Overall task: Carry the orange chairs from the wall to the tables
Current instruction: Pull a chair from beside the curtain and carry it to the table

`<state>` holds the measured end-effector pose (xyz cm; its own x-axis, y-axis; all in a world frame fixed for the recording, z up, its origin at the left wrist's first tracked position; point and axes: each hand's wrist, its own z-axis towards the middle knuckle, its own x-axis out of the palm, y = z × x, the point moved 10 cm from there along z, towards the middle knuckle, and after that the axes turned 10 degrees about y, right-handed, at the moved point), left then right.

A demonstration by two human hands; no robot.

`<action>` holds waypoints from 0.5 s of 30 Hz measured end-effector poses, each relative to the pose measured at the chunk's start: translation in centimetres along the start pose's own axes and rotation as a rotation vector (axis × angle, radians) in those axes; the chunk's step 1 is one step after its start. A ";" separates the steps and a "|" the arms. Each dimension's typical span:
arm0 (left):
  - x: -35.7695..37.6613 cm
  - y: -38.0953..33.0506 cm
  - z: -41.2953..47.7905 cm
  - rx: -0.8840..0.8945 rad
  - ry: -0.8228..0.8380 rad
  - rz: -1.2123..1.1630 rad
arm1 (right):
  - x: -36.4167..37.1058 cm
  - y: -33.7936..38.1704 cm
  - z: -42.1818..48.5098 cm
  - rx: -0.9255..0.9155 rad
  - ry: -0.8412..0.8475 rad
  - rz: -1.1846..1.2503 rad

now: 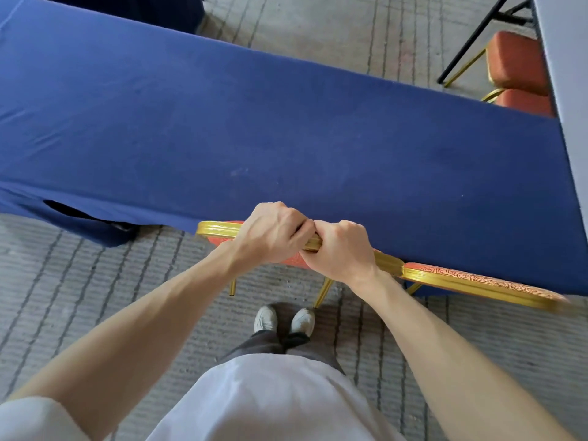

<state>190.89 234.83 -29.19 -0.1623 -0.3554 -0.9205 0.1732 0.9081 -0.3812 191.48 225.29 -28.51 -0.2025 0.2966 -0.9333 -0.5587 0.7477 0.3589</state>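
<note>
An orange chair (219, 230) with a gold metal frame stands at the near edge of the blue-covered table (254, 122), its seat hidden under the cloth. My left hand (273, 232) and my right hand (340, 249) grip the top rail of its backrest side by side, knuckles touching. Two gold legs of this chair show on the carpet just beyond my feet. A second orange chair (477, 281) with a patterned back stands right beside it, also pushed up to the table.
Two more orange chairs (515, 62) stand at the far right, next to a grey-covered table (569, 90) with black legs. Grey striped carpet (95, 281) covers the floor. Another dark blue cloth shows at the top left.
</note>
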 end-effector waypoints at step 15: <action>1.7 0.2 0.1 0.081 -0.023 -0.047 | 1.8 -0.4 -0.8 0.168 0.063 -0.048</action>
<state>190.78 234.40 -30.82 -0.1502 -0.4032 -0.9027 0.2440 0.8697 -0.4291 190.64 225.04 -30.32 -0.2320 0.2240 -0.9466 -0.4278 0.8505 0.3061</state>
